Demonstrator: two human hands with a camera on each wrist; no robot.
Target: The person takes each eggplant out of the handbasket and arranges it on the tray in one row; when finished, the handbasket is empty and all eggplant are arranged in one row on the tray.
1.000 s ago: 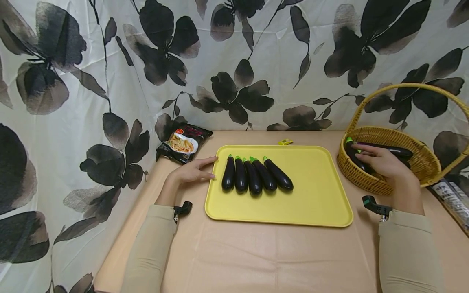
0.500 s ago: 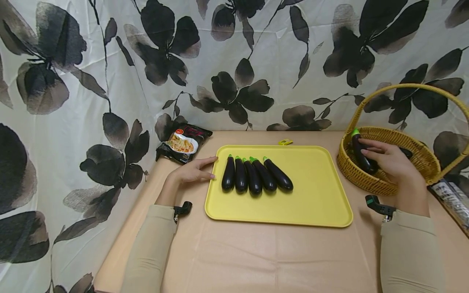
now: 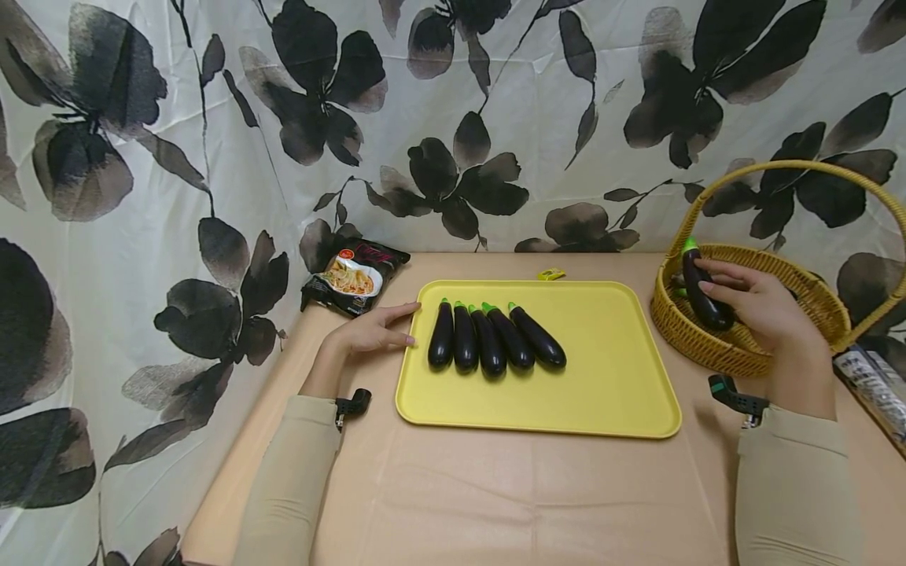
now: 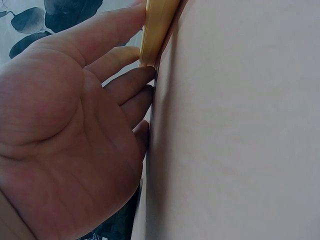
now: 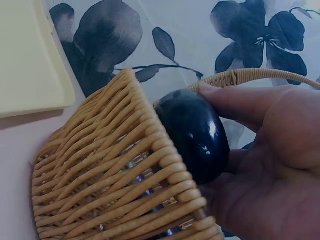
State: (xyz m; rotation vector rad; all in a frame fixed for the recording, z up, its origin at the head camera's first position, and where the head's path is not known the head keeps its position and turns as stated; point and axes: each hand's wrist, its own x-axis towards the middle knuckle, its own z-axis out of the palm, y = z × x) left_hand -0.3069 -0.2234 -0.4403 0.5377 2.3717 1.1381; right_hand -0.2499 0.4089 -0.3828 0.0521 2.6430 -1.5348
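Observation:
My right hand (image 3: pixel 764 306) pinches a dark purple eggplant (image 3: pixel 702 292) with a green tip, thumb on one side and fingers on the other. It is tilted over the left part of the wicker basket (image 3: pixel 736 365). In the right wrist view the rounded end of the eggplant (image 5: pixel 192 135) shows just past the basket rim (image 5: pixel 165 145). My left hand (image 3: pixel 368 330) touches the left edge of the yellow tray (image 3: pixel 602 393) with extended fingers; the left wrist view shows the fingertips at the tray's side (image 4: pixel 155 30). Several eggplants (image 3: pixel 491 342) lie side by side on the tray.
A black noodle packet (image 3: pixel 354 275) lies behind my left hand. A small yellow wrapped item (image 3: pixel 552 274) is beyond the tray's far edge. The tall basket handle (image 3: pixel 800 165) arches above my right hand. A printed package (image 3: pixel 874 385) sits at the far right.
The right hand has taken hold of an eggplant inside the basket and raised it toward the rim, turning it more upright. My left hand and the tray have stayed in place.

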